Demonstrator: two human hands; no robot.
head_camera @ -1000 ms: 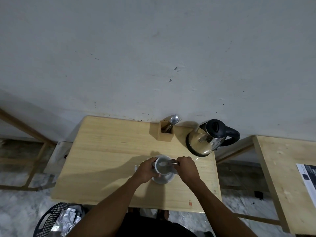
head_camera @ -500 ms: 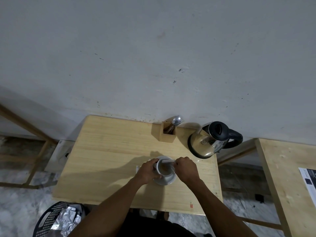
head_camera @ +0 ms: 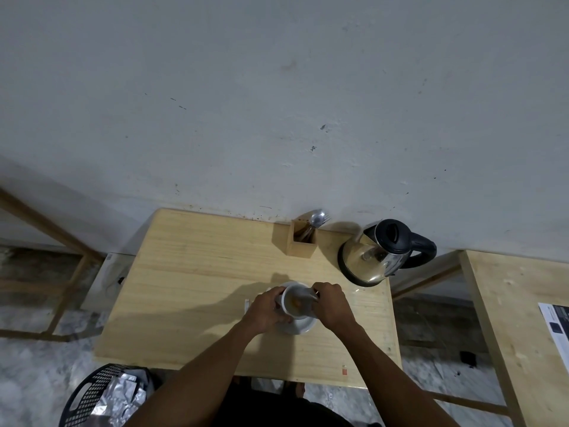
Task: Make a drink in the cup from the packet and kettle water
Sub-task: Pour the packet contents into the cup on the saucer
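Observation:
A white cup (head_camera: 294, 303) stands on a white saucer (head_camera: 303, 327) near the front middle of the wooden table (head_camera: 197, 272). My left hand (head_camera: 265, 308) is wrapped around the cup's left side. My right hand (head_camera: 332, 303) pinches a small white packet (head_camera: 308, 293), tilted over the cup's right rim. Something brown lies inside the cup. The steel kettle (head_camera: 377, 257) with black lid and handle stands at the table's back right corner, apart from both hands.
A wooden holder (head_camera: 303, 246) with a spoon (head_camera: 318, 217) stands by the wall, left of the kettle. A white scrap (head_camera: 246, 304) lies left of my left hand. A black basket (head_camera: 92, 399) with foil sits on the floor. A second table (head_camera: 523, 328) holds a paper (head_camera: 557, 317).
The packet has tipped further down into the cup and brown content now shows inside. Both hands stay at the cup.

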